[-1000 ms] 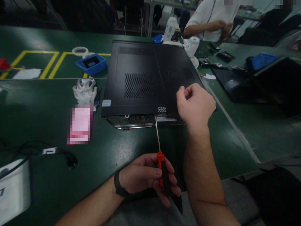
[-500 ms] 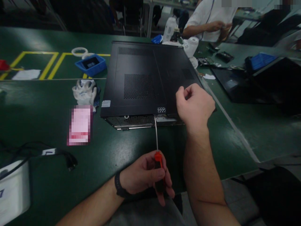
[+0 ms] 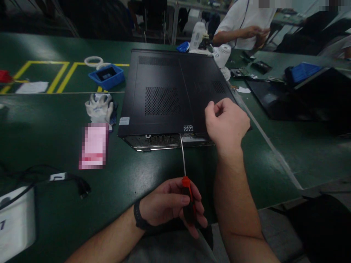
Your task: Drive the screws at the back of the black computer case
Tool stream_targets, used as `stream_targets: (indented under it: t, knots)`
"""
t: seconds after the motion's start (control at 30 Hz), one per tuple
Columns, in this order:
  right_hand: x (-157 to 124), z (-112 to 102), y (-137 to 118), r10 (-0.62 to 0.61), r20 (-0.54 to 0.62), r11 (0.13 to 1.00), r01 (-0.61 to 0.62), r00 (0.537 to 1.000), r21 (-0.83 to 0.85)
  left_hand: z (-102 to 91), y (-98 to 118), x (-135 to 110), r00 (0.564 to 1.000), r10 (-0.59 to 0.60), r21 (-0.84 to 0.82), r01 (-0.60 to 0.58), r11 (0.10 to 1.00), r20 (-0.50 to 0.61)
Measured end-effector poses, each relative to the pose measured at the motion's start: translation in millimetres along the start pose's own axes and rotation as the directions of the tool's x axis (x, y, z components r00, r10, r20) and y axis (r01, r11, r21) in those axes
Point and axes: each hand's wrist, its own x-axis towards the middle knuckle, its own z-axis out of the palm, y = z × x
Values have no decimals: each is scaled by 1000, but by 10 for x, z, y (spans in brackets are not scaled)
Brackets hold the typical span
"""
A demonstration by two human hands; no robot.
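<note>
A black computer case [image 3: 170,95] lies flat on the green table [image 3: 49,131], its rear panel facing me. My left hand [image 3: 172,206] is wrapped round the red and black handle of a screwdriver [image 3: 185,182]. The thin shaft runs up to the case's rear edge, where the tip meets the panel near a small sticker. My right hand [image 3: 226,122] rests on the near right corner of the case, fingers curled with thumb against forefinger. Whether it pinches anything is hidden.
White work gloves [image 3: 100,106] and a pink packet [image 3: 94,145] lie left of the case. A blue tray [image 3: 107,76] sits behind them. A black cable [image 3: 68,179] and white box [image 3: 16,219] are near left. Another person [image 3: 246,25] works at the far side.
My left hand has shifted slightly on the screwdriver handle, fingers rolling round it. The case and my right hand have stayed put.
</note>
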Motion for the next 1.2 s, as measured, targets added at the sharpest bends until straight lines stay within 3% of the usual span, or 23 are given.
stream_targets:
  t: [0.83,1.2]
  knots:
    - [-7,-8,-7,-11,-6,999,11,1000,-30,9,12,-1,1000,-5,-11,5,1000,-22]
    - [-6,6,5,-7,-7,1000,7,1000,-20,19,-21,13,998,34,69,-31,997,-43]
